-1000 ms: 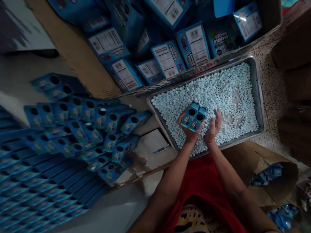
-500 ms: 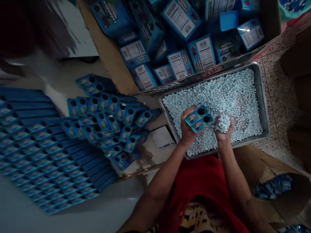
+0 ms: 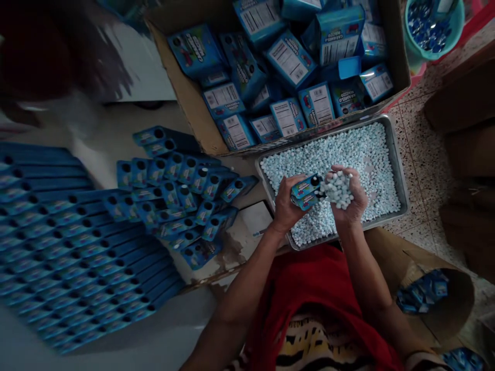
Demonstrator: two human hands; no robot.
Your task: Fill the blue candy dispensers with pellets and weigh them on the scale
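My left hand [image 3: 284,208] grips two small blue candy boxes [image 3: 303,192] side by side, their printed tops facing up over the metal tray [image 3: 404,198]. My right hand [image 3: 358,201] is cupped around a heap of small white and pale-blue candies [image 3: 341,189], tipped against the boxes' holed ends. A few candies lie at the hole of the upper box; the lower box's hole is mostly hidden by the heap. Beneath both hands, a layer of the same loose candies [image 3: 320,154] covers most of the tray.
Behind the tray stands a cardboard carton [image 3: 185,108] of larger blue boxes. Small holed boxes [image 3: 170,193] cluster at the left beside long stacked rows [image 3: 77,242]. A turquoise bucket [image 3: 458,31] sits top right, an open carton [image 3: 462,304] lower right. A blurred person [image 3: 42,62] is upper left.
My right hand has brought its handful up against the boxes, and candies now touch the upper box's hole. The boxes have tilted toward the handful. The camera view has shifted.
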